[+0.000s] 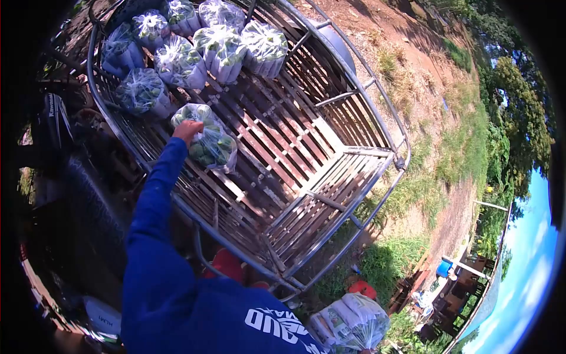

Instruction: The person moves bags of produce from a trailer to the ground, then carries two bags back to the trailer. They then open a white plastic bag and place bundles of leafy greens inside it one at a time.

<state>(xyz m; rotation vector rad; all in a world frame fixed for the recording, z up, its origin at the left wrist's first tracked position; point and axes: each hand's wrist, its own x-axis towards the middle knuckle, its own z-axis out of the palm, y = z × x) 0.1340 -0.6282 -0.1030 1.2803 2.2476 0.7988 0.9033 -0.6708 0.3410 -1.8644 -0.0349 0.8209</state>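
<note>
Presently, we find the left hand (pixel 188 131) curled tightly onto a produce bag (pixel 212 147), left in the slatted bed (pixel 277 138). We cannot tell how closed the right hand (pixel 367 351) is, beside the near bag (pixel 349 321).

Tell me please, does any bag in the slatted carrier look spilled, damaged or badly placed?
No spill or tear shows. Only the bag under the left hand sits apart from the grouped bags, but the hand is gripping it, so this hardly seems odd.
</note>
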